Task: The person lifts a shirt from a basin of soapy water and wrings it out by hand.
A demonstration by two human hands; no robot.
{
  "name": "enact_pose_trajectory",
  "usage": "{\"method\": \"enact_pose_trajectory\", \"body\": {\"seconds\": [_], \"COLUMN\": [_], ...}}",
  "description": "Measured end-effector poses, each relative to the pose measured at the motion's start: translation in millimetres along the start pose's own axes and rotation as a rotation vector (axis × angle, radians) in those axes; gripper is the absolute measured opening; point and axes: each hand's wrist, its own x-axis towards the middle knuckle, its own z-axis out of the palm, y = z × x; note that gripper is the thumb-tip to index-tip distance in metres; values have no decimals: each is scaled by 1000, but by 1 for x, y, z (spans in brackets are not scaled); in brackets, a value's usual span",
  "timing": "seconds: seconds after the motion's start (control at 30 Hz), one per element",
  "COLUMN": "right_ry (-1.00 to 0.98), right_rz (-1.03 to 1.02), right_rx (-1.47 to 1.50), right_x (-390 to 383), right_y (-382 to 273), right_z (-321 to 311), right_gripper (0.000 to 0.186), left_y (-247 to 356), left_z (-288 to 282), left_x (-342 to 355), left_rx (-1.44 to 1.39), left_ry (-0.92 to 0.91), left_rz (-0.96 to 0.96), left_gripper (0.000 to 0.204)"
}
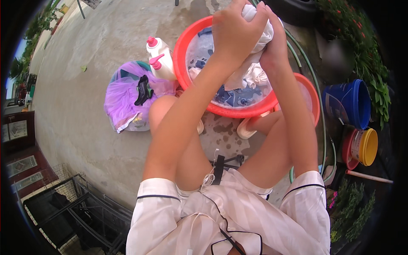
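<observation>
My left hand (236, 34) and my right hand (274, 49) grip a bunched white cloth (265, 34) together, raised over a red basin (236, 111) in front of me. The fingers of both are wrapped round it, and part of the cloth hangs down between my forearms. In the basin, soapy water holds blue fabric (229, 95) and pale crumpled cloth (256, 74). A second, smaller red tub (313, 95) is partly tucked behind the basin at the right, largely hidden by my right forearm.
White pump bottles (159, 66) and a tub piled with purple tulle and a dark item (121, 95) stand left. Blue (346, 106), yellow (366, 146) and red buckets, a green hose (306, 61) and plants line the right. A black metal rack (85, 204) sits lower left.
</observation>
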Motion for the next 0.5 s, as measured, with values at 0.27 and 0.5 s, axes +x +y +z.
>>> {"method": "enact_pose_trajectory", "body": {"seconds": [0.27, 0.5], "right_ry": [11, -613], "right_rz": [-26, 50], "right_rx": [-112, 201], "right_x": [-8, 34], "right_y": [12, 10], "right_z": [9, -56], "right_gripper": [27, 29], "left_y": [-24, 6], "left_z": [-6, 20], "left_x": [16, -22], "left_rx": [70, 77], "left_ry": [88, -64], "left_rz": [145, 239], "left_gripper": [12, 28]}}
